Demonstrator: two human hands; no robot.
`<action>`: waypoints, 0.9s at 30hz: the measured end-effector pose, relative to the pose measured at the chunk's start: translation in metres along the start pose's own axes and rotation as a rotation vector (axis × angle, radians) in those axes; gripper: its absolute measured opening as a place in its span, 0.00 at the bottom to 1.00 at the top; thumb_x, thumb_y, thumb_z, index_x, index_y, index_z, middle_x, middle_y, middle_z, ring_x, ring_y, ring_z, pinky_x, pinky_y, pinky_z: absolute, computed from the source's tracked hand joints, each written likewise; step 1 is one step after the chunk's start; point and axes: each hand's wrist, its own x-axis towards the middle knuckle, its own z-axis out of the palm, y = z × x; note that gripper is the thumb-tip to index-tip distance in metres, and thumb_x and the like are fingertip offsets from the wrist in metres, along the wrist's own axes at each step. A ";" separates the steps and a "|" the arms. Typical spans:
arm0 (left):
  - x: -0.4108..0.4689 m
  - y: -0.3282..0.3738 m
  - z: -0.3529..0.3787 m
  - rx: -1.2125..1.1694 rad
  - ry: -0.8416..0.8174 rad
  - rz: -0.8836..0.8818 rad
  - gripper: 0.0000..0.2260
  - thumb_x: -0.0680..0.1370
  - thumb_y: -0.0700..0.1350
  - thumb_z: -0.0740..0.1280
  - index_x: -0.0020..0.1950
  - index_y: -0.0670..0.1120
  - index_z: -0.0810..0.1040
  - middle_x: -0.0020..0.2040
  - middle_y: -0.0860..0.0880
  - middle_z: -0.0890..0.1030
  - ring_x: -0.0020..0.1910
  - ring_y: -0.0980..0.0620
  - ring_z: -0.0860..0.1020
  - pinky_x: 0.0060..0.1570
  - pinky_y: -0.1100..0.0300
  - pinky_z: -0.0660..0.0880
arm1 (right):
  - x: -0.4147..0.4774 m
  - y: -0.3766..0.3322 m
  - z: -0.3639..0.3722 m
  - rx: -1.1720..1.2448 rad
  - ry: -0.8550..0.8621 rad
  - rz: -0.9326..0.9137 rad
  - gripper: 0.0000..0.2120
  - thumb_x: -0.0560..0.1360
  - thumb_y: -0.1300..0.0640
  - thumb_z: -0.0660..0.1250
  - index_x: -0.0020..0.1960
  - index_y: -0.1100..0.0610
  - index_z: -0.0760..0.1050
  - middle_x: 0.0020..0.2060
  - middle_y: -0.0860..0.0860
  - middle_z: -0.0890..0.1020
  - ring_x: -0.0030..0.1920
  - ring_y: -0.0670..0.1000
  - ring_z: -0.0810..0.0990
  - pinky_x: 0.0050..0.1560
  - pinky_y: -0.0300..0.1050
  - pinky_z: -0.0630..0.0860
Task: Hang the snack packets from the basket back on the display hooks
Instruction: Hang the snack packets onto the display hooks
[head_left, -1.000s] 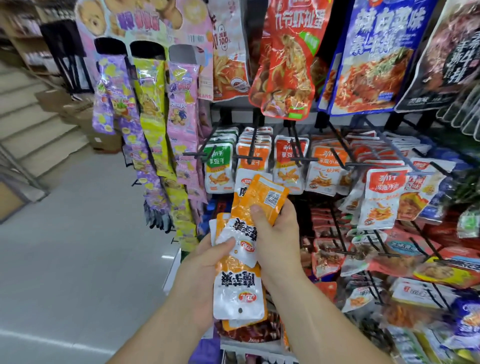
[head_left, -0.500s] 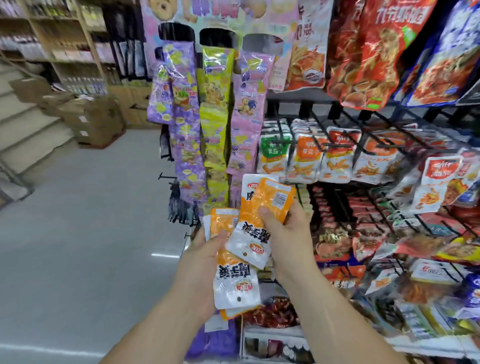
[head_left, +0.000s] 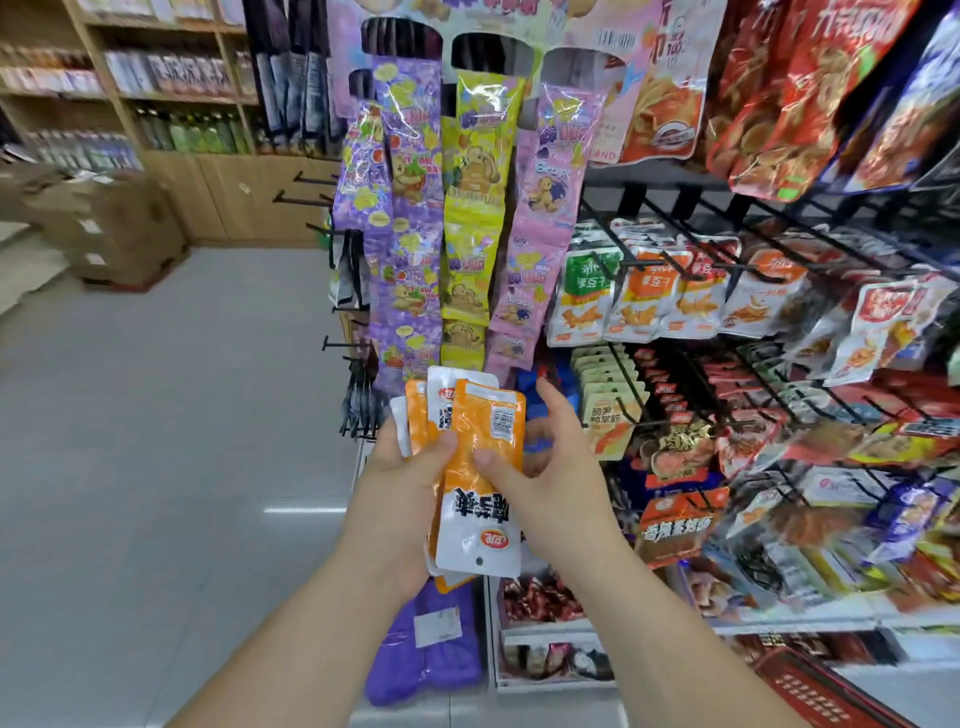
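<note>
— What takes up the most room?
— The display rack (head_left: 675, 179) across the right half, its black hooks (head_left: 691, 273) crowded with hung snacks. Left of it, candy strips (head_left: 470, 218) dangle at top centre. A corner of the red basket (head_left: 831, 696) shows at lower right.
— And the packets?
— Centre frame: a fan of orange-and-white snack packets (head_left: 417, 421) gripped in my left hand (head_left: 400, 493), thumb on top. My right hand (head_left: 556, 467) pinches the front packet (head_left: 480, 519), which is upside down, its hole at the bottom.
</note>
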 end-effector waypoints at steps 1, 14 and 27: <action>0.002 0.000 0.000 0.004 -0.011 -0.003 0.12 0.83 0.36 0.66 0.63 0.50 0.79 0.55 0.41 0.87 0.50 0.39 0.86 0.50 0.41 0.83 | 0.002 0.003 -0.001 -0.173 0.018 -0.101 0.39 0.76 0.44 0.74 0.80 0.41 0.59 0.68 0.43 0.72 0.67 0.49 0.75 0.67 0.49 0.74; 0.015 0.029 0.021 -0.067 -0.022 -0.040 0.13 0.81 0.37 0.67 0.63 0.47 0.82 0.56 0.37 0.86 0.49 0.38 0.83 0.49 0.44 0.80 | 0.076 -0.009 -0.044 -0.804 -0.076 -0.954 0.39 0.73 0.25 0.60 0.68 0.53 0.79 0.50 0.52 0.78 0.55 0.58 0.76 0.61 0.55 0.70; 0.019 0.060 0.062 -0.143 0.237 0.357 0.09 0.84 0.37 0.64 0.60 0.47 0.80 0.49 0.42 0.87 0.39 0.45 0.86 0.36 0.48 0.84 | 0.084 -0.020 -0.011 -0.357 0.205 -0.693 0.10 0.78 0.43 0.65 0.52 0.49 0.76 0.46 0.48 0.76 0.46 0.54 0.77 0.42 0.54 0.76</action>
